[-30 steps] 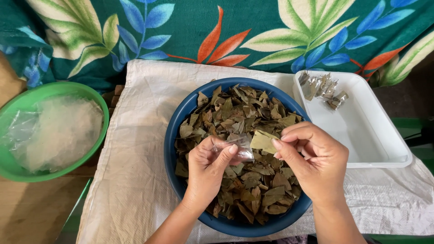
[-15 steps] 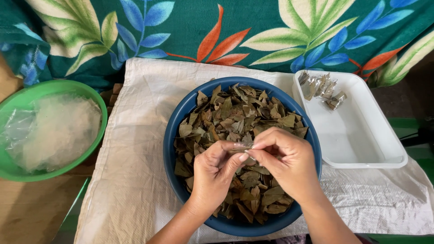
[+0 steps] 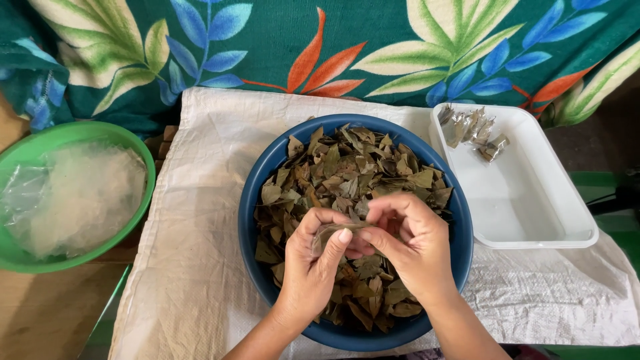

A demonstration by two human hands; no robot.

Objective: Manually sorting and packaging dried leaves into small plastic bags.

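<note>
A blue bowl [image 3: 261, 175] in the middle holds a heap of dried brownish-green leaves [image 3: 347, 167]. Both my hands hover over the bowl's centre, pressed close together. My left hand [image 3: 313, 267] pinches a small clear plastic packet [image 3: 329, 231] with leaf inside it between thumb and fingers. My right hand [image 3: 408, 247] grips the same packet from the right, its fingers curled over the top edge. Most of the packet is hidden by my fingers.
A white rectangular tray [image 3: 533, 200] at the right holds several small filled clear packets [image 3: 472, 127] in its far corner. A green bowl [image 3: 123, 137] at the left contains clear plastic bags. A pale woven sack [image 3: 200, 220] lies under the blue bowl, with leaf-patterned cloth [image 3: 320, 47] behind.
My hands, apart a second ago with a leaf in the right and the packet in the left, have come together over the bowl and now both grip the packet.
</note>
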